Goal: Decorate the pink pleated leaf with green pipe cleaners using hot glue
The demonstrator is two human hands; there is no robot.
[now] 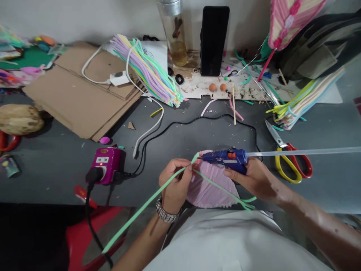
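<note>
Pale green strip (141, 210) is what the left hand (176, 184) has hold of in the head view, its thumb and fingers pinched closed on the strip near the top of a pink pleated fan-shaped piece (208, 192). That piece sits low at centre, just above the person's white shirt (225, 241). The right hand (254, 177) is wrapped firmly around a blue hot glue gun (225, 160), whose nozzle points at the pinch, and a long clear glue stick (304, 151) runs from its back toward the right edge. As things lie, the pink pleats are gathered into shape and the strip crosses them in a narrow V, while its long free end juts toward the lower left, attached to nothing. Whether any glue has been laid cannot be told from here. A black cable (197, 119) loops across the grey worktable (50, 180) behind the hands, running to a magenta power socket (105, 165) at left of centre. Scissors with yellow and red handles (290, 165) lie just under the glue stick. Farther off, corrugated cardboard sheets (76, 90) fill the upper left, a bundle of pastel strips (149, 71) lies at top centre, and a pink and cream woven fan (290, 19) hangs in the upper right.
</note>
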